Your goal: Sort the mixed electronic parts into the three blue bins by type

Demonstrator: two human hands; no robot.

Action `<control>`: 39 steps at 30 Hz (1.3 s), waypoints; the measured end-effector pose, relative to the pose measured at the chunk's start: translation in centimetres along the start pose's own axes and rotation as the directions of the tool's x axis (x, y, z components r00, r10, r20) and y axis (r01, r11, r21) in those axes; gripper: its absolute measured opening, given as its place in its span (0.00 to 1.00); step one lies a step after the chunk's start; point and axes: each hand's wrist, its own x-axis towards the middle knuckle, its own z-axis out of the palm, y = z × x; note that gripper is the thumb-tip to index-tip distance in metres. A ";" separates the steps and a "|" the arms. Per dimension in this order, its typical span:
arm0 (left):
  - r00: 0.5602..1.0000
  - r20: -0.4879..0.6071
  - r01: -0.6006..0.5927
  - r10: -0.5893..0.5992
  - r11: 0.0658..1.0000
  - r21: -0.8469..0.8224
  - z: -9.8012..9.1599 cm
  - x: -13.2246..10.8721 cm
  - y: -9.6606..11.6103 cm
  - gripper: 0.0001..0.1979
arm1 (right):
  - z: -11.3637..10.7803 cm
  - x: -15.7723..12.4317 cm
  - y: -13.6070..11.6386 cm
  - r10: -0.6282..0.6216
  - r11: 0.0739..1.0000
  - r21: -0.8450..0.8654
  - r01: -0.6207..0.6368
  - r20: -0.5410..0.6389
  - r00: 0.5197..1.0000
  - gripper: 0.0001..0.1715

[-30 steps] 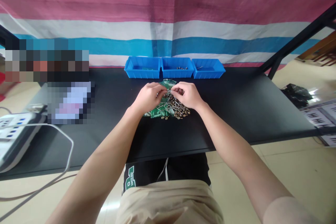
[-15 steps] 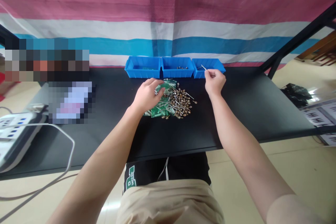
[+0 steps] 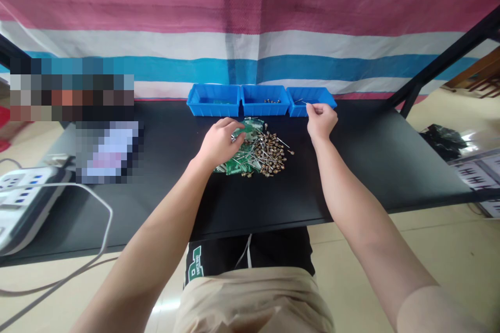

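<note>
At the right blue bin, my right hand is closed in a pinch on a thin silver pin, mostly hidden by the fingers. Another thin pin shows inside that bin. My left hand rests over the left side of a mixed pile, thumb and fingers apart, with nothing visible between them. Green plastic pieces and thin silver pins make up that side. Brown-gold headed pieces with silver shanks lie on the right side.
The middle blue bin holds several small brownish pieces; the left blue bin has some green ones. On the black table at left are a blurred-out phone-like object and a white power strip with cables. Striped sheeting hangs behind.
The pin in my right hand has tipped down from pointing up and left, and less of it shows. My left hand has stayed over the pile.
</note>
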 end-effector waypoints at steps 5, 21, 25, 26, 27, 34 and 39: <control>1.000 0.002 0.009 -0.009 1.000 0.004 0.0 0.0 0.0 0.12 | 0.1 0.0 0.2 0.001 1.000 0.018 -0.001 -0.003 1.000 0.09; 1.000 0.013 0.020 -0.021 1.000 0.016 -0.1 0.0 -0.1 0.12 | -1.7 -2.8 -3.7 -0.310 0.949 0.162 0.271 0.634 0.709 0.14; 1.000 0.005 0.015 -0.015 1.000 0.012 -0.1 0.0 -0.2 0.12 | -1.9 -3.3 -4.2 -0.298 0.931 0.113 0.346 0.782 0.548 0.18; 1.000 0.003 0.013 -0.014 1.000 0.010 0.0 0.0 -0.2 0.12 | -1.9 -3.4 -4.3 -0.296 0.926 0.102 0.364 0.795 0.530 0.19; 1.000 0.002 0.013 -0.013 1.000 0.008 0.0 0.0 -0.2 0.11 | -1.9 -3.5 -4.4 -0.299 0.919 0.095 0.382 0.801 0.519 0.19; 1.000 0.005 0.020 -0.020 1.000 0.006 0.0 0.1 -0.2 0.11 | -1.8 -4.3 -5.4 -0.301 0.899 0.079 0.431 0.826 0.476 0.14; 1.000 0.006 0.013 -0.013 1.000 0.009 0.0 0.1 -0.2 0.11 | -1.9 -4.5 -5.6 -0.292 0.911 0.090 0.403 0.831 0.474 0.09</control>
